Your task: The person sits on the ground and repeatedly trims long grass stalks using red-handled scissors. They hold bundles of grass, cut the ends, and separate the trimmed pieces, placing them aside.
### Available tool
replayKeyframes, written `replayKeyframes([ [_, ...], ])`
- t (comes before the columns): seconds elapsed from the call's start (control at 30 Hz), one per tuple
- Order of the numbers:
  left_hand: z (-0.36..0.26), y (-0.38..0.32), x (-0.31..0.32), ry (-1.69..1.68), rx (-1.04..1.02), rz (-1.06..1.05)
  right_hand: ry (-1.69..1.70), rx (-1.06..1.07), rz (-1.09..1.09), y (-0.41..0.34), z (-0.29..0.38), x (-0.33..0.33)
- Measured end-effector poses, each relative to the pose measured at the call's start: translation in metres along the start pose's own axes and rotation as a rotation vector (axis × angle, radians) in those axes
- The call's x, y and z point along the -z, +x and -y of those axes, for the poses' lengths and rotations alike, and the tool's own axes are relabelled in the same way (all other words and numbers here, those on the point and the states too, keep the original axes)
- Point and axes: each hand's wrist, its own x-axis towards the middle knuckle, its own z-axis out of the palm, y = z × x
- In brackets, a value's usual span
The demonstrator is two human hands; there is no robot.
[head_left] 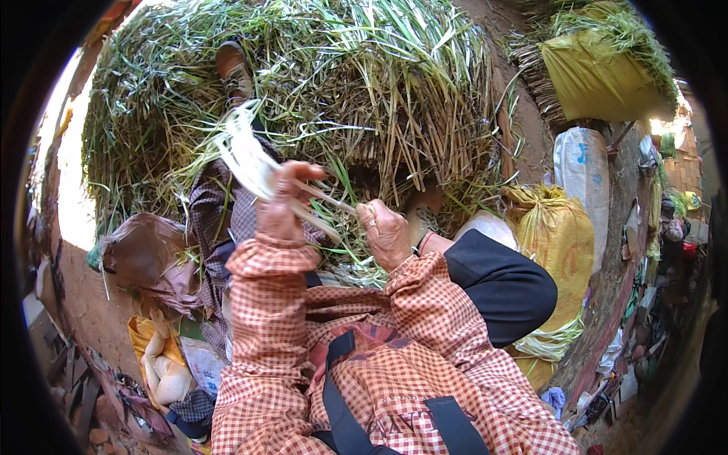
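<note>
In the head view, my left hand (287,199) holds a bunch of pale plant stalks (247,156), blurred at their leafy ends, which fan out up and to the left. To its right and slightly lower, my right hand (384,230) is closed on the thick end of a stalk (335,203) that runs between both hands. A second stalk end juts down to the right below my left hand. Beyond the hands lies a large heap of cut green and brown grass stalks (392,85).
A tied yellow woven sack (554,239) and a white sack (580,165) stand at the right. More bundled stalks lie under a yellow sheet (603,74). Peeled pale strips (551,341) lie on yellow sacking. A pinkish cloth sack (151,250) is at the left.
</note>
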Motion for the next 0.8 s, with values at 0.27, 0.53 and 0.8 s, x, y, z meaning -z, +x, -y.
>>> replayKeyframes([
  [0.27,-0.030,0.047,0.042,-0.434,-0.031,0.276,-0.088,-0.183,-0.032,0.092,-0.070,0.002],
  [0.53,0.015,0.053,0.019,-0.269,0.381,0.211,-0.513,-0.104,0.091,0.168,-0.046,0.007],
  [0.8,0.064,0.070,-0.006,0.166,0.547,-0.032,0.100,-0.174,0.369,0.035,-0.037,0.006],
])
